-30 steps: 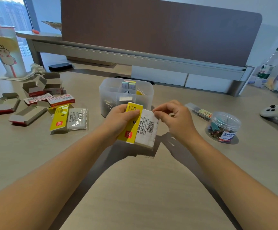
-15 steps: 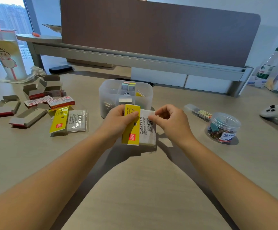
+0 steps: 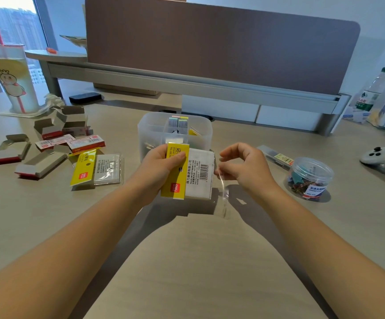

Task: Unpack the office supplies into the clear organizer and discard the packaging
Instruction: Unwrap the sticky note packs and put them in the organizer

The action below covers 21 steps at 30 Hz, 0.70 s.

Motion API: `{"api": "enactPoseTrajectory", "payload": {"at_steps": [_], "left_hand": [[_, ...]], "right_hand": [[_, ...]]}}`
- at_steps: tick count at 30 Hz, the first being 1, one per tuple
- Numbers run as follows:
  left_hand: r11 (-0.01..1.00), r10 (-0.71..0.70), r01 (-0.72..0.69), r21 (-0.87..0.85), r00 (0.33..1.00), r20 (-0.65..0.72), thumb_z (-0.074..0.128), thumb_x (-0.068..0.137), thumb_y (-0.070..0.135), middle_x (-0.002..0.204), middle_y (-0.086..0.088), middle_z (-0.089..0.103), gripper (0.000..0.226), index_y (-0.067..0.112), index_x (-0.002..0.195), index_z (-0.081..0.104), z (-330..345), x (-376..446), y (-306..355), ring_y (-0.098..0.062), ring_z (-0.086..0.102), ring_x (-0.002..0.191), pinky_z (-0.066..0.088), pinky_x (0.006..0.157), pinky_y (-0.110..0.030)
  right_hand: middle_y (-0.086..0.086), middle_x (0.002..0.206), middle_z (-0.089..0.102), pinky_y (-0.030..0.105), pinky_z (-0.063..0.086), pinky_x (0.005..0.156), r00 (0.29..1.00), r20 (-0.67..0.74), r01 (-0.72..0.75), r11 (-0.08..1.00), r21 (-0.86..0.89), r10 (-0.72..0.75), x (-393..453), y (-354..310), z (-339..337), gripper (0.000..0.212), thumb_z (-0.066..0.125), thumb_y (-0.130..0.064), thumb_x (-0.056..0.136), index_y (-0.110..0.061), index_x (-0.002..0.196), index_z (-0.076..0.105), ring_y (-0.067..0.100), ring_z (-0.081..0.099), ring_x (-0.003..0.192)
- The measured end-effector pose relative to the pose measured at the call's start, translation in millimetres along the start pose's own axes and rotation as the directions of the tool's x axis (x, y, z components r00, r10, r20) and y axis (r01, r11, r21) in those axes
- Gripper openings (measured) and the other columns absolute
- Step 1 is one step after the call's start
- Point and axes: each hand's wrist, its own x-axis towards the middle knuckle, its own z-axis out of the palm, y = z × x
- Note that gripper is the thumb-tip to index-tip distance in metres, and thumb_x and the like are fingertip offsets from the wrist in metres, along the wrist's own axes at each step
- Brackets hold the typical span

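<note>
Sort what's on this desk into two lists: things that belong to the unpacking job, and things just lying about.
Job: sticky-note pack, clear flap, clear organizer, second pack, emptied cartons, clip jar.

Lying about: drink cup, game controller, water bottle, black case.

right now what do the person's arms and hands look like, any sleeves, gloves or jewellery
Both forearms are bare as far as the frame shows, with no sleeve in view. The left hand and right hand wear no gloves, and no ring, watch or bracelet shows. Nails look short and unpainted, though they are small in the picture.
</note>
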Motion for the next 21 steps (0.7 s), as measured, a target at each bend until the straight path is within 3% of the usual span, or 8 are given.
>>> {"api": "enactPoseTrajectory", "payload": {"at_steps": [5, 8, 13, 16, 21], "left_hand": [[0.992, -0.018, 0.020, -0.126, 1.000, 0.014, 0.041, 0.092, 0.016, 0.081, 0.002, 0.064, 0.016, 0.020, 0.083, 0.054, -0.9, -1.3, 4.1, -0.003, 0.066, 0.053, 0.055, 0.047, -0.018], [0.991, -0.005, 0.007, -0.132, 1.000, 0.021, 0.041, 0.092, 0.015, 0.082, 0.002, 0.064, 0.016, 0.021, 0.085, 0.053, -1.2, -1.9, 3.6, -0.004, 0.067, 0.055, 0.055, 0.048, -0.018], [0.995, 0.011, -0.006, -0.103, 0.999, 0.047, 0.041, 0.092, 0.016, 0.083, 0.002, 0.064, 0.014, 0.021, 0.087, 0.053, -0.6, -1.1, 1.8, -0.009, 0.067, 0.064, 0.056, 0.052, -0.018], [0.996, 0.018, -0.013, -0.087, 0.998, 0.056, 0.041, 0.091, 0.016, 0.083, 0.002, 0.064, 0.014, 0.021, 0.087, 0.054, -0.4, -0.8, 1.3, -0.010, 0.066, 0.068, 0.056, 0.053, -0.019], [0.995, 0.031, -0.029, -0.091, 0.999, 0.015, 0.044, 0.091, 0.017, 0.080, 0.003, 0.065, 0.013, 0.021, 0.085, 0.055, -2.7, -2.8, 2.8, -0.002, 0.067, 0.057, 0.055, 0.050, -0.017]], "right_hand": [[-0.002, 0.080, 0.059, 0.024, 0.050, 0.068, 1.000, 0.005, 0.018, 1.000, -0.023, -0.018, -1.0, -0.2, 0.4, 0.022, 0.050, -0.009, 0.087, -0.023, 0.073, 0.058, 0.015, 0.057, 0.077], [-0.003, 0.079, 0.060, 0.023, 0.047, 0.073, 0.997, 0.068, -0.032, 0.998, 0.055, 0.029, -2.3, -3.9, 1.6, 0.021, 0.047, -0.018, 0.089, -0.022, 0.074, 0.060, 0.011, 0.054, 0.078], [-0.004, 0.078, 0.064, 0.032, 0.047, 0.084, 0.982, 0.160, -0.125, 0.983, 0.132, 0.103, -2.9, -5.6, 3.8, 0.020, 0.050, -0.020, 0.087, -0.014, 0.071, 0.060, 0.012, 0.058, 0.079], [-0.003, 0.078, 0.064, 0.031, 0.048, 0.084, 0.982, 0.153, -0.139, 0.977, 0.160, 0.115, -2.3, -4.8, 4.8, 0.017, 0.052, -0.017, 0.086, -0.014, 0.071, 0.060, 0.014, 0.059, 0.080], [-0.001, 0.079, 0.065, 0.027, 0.050, 0.078, 0.979, 0.143, -0.175, 0.958, 0.226, 0.146, 0.6, -6.3, 9.0, 0.016, 0.052, -0.017, 0.085, -0.012, 0.072, 0.059, 0.013, 0.060, 0.079]]}}
